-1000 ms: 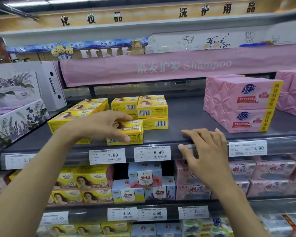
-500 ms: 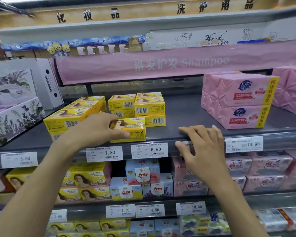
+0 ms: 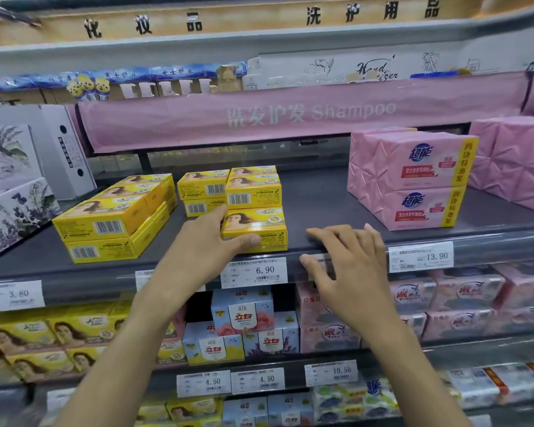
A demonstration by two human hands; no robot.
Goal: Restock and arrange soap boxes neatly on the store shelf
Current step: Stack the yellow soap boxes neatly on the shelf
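Observation:
My left hand (image 3: 205,246) grips a yellow soap box (image 3: 259,228) at its left end, thumb along the front face. The box lies flat near the front of the grey shelf (image 3: 321,208), just in front of a small stack of the same yellow boxes (image 3: 232,189). A longer double row of yellow boxes (image 3: 114,217) runs back on the left. My right hand (image 3: 349,266) rests on the shelf's front edge, fingers spread flat, thumb over the price rail, holding nothing.
Pink wrapped soap packs (image 3: 413,177) stand stacked at the right, with more pink packs (image 3: 518,158) beyond. White floral boxes (image 3: 10,186) fill the far left. Price tags (image 3: 256,272) line the rail. Lower shelves hold several yellow, blue and pink soap boxes (image 3: 244,322).
My left hand has slid the yellow box to the right along the shelf front, closer to the small stack. My right hand has stayed on the shelf edge.

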